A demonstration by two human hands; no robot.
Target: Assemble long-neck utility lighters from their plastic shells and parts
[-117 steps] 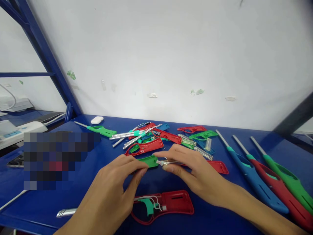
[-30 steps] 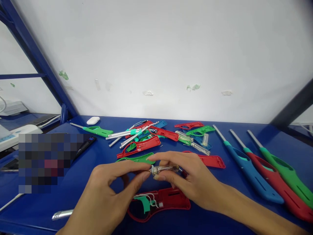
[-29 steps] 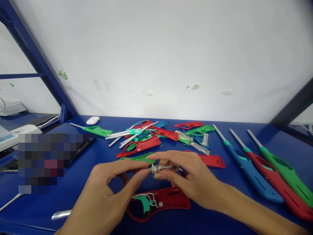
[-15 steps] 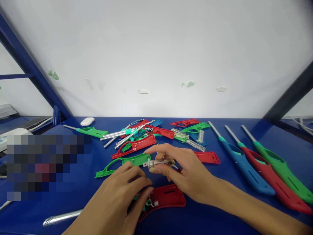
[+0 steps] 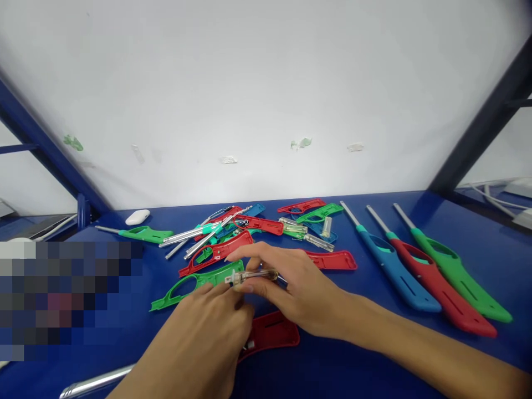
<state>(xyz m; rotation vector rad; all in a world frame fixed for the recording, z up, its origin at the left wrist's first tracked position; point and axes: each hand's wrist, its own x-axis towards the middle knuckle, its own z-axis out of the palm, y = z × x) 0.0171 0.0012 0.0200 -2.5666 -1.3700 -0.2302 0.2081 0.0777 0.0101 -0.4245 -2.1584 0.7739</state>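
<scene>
right hand (image 5: 299,285) pinching a clear tank (image 5: 262,274) | left hand (image 5: 203,332) half covering red shell (image 5: 275,331), fingers hidden, can't tell its grip tbh | green shell (image 5: 226,272) just past it

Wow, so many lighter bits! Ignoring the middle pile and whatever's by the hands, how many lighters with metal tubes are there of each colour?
Blue lighter: 1, on the right
Red lighter: 1, on the right
Green lighters: 2, one far right, one far left
Total: 4
</scene>
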